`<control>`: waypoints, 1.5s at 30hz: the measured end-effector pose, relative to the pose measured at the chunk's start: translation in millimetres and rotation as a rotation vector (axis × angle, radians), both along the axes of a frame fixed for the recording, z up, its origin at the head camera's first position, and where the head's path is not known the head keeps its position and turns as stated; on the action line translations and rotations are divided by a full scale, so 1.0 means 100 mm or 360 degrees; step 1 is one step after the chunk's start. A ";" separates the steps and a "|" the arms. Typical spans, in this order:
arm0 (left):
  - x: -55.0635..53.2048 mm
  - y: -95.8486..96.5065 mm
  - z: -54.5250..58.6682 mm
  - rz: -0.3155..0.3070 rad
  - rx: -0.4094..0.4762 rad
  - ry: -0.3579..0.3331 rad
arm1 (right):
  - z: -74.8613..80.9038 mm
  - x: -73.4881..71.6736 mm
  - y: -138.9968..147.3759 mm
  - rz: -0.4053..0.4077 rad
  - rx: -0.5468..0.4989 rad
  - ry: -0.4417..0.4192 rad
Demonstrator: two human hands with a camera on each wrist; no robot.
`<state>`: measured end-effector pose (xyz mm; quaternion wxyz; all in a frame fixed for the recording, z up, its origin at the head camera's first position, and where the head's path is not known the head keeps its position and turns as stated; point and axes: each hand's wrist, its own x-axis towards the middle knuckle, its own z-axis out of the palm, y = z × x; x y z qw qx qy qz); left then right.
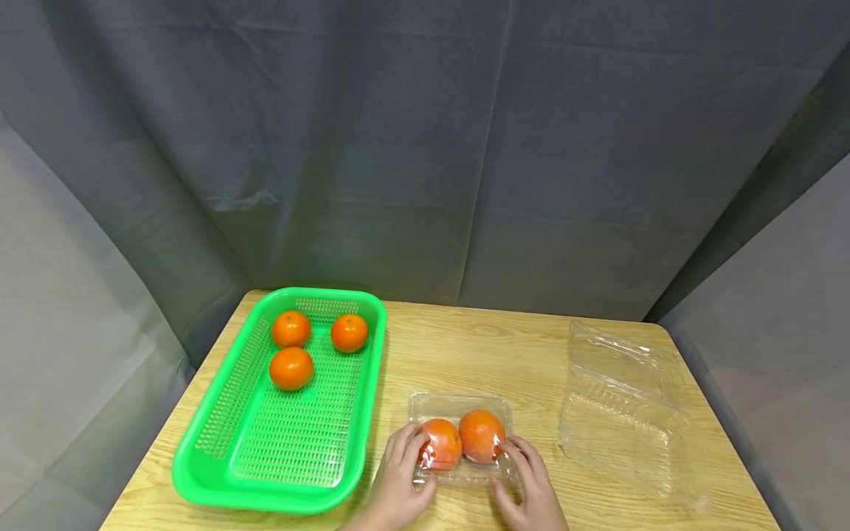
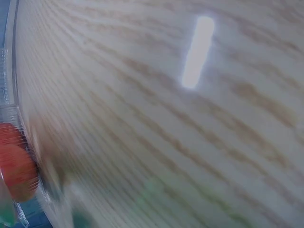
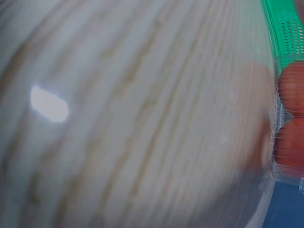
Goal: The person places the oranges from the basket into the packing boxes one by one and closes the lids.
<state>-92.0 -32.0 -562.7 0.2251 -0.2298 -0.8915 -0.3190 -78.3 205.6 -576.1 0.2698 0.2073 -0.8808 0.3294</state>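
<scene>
A clear plastic clamshell box (image 1: 458, 404) with two round orange fruits (image 1: 482, 435) inside sits at the table's near edge. Glare runs across the plastic over the fruits. My left hand (image 1: 401, 476) grips the box's left side, fingers over the edge and thumb by the front corner. On the opposite side my right hand (image 1: 527, 483) holds the right edge, with its thumb near the front right corner. Part of the fruit (image 2: 18, 172) shows through ribbed plastic in the left wrist view. Both fruits (image 3: 290, 147) appear at the right border of the right wrist view.
To the left stands a green plastic basket (image 1: 364, 435) holding three more orange fruits (image 1: 291, 369). Another clear clamshell (image 1: 617, 435), lid folded back, lies open at the right of the wooden table (image 1: 465, 354). Grey curtains (image 1: 398, 147) hang behind and beside it.
</scene>
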 end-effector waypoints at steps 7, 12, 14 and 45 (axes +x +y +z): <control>-0.02 0.04 0.00 0.0047 -0.0032 0.0076 | -0.01 -0.03 0.00 0.0016 -0.0021 0.0109; -0.05 0.08 0.01 0.0080 -0.0004 0.0055 | 0.00 -0.08 0.00 0.0020 -0.0032 0.0123; -0.07 0.10 0.02 0.0101 -0.0004 0.0043 | 0.00 -0.10 0.00 0.0023 -0.0030 0.0121; -0.70 0.49 0.15 0.0372 0.0092 -0.0157 | 0.12 -0.70 0.04 -0.0069 -0.0009 -0.0123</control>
